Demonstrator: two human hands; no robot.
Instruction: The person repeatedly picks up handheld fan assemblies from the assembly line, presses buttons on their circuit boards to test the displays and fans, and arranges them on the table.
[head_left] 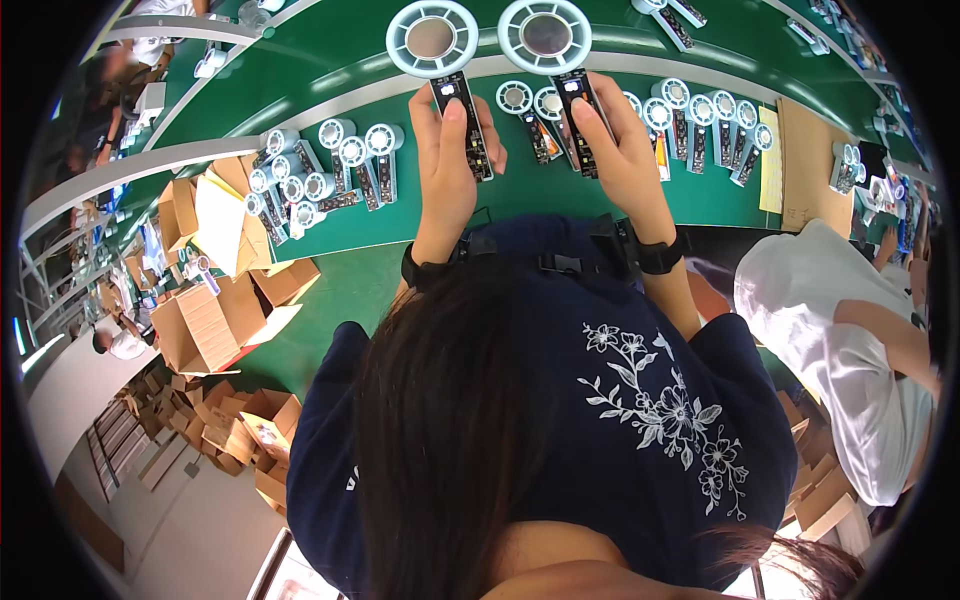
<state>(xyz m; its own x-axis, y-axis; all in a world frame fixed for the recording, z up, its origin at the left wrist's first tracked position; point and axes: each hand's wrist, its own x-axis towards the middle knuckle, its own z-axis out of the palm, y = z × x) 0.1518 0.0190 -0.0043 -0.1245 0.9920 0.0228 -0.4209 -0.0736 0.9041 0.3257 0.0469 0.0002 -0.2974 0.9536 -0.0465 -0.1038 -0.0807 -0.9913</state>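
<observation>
My left hand (449, 150) is closed around the dark handle of a pale blue handheld fan (431, 40), its thumb lying along the front. A matching handheld fan (546, 38) is in my right hand (618, 145), gripped the same way. Both are held upright side by side above the green table (400, 222), round spoked heads pointing away from me. Circuit boards and small lit spots show on the handle fronts. Behind and beside my right hand, more fans (514, 98) lie on the table, some partly hidden by it.
A cluster of fans (293, 188) lies at the left, and a row of fans (701, 112) at the right. Cardboard boxes (215, 320) stand at the left table edge. A cardboard sheet (812, 165) lies at the right. A person in white (830, 340) is close on my right.
</observation>
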